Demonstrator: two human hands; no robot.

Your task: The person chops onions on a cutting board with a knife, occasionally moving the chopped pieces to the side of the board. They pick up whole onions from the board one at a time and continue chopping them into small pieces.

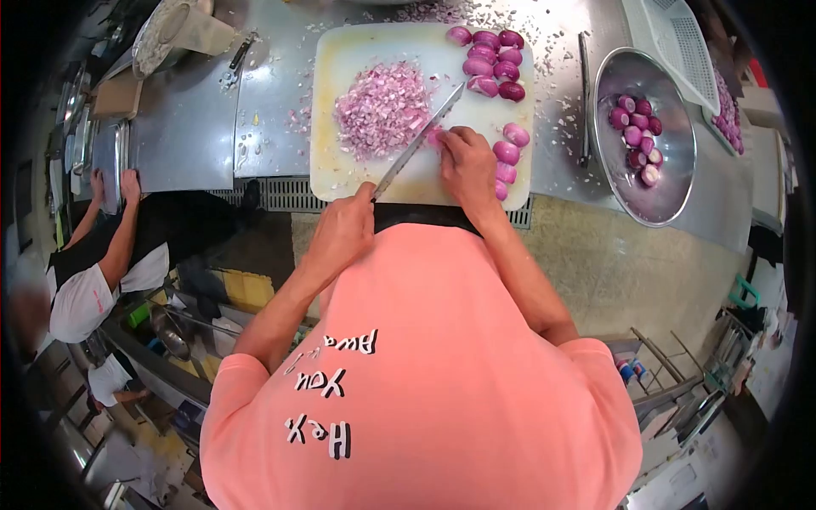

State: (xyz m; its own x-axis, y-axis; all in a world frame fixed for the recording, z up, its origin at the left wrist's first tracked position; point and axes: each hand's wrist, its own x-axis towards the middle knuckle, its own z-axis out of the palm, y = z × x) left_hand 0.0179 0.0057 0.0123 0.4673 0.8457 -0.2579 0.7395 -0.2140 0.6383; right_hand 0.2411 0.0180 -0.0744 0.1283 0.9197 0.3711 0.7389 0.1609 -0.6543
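My left hand (pixel 342 228) is closed around the handle of a knife (pixel 414 146), whose long blade slants up and away over the white cutting board (pixel 340 51). My right hand (pixel 469 166) is closed, its fingertips pinching a piece of onion (pixel 435 137) close beside the blade. Left of the knife lies a heap of chopped red onion (pixel 382 110). Peeled onion halves (pixel 480 66) sit in rows at the board's far right corner. Several more onion pieces (pixel 507 153) line the right edge, just beside my right hand.
A steel bowl (pixel 616 183) with peeled onions (pixel 637 127) stands to the right, near a white plastic basket (pixel 680 42). A dark rod-like tool (pixel 584 102) lies between bowl and board. Onion scraps dot the steel table (pixel 191 140). Another person (pixel 93 289) is at the left.
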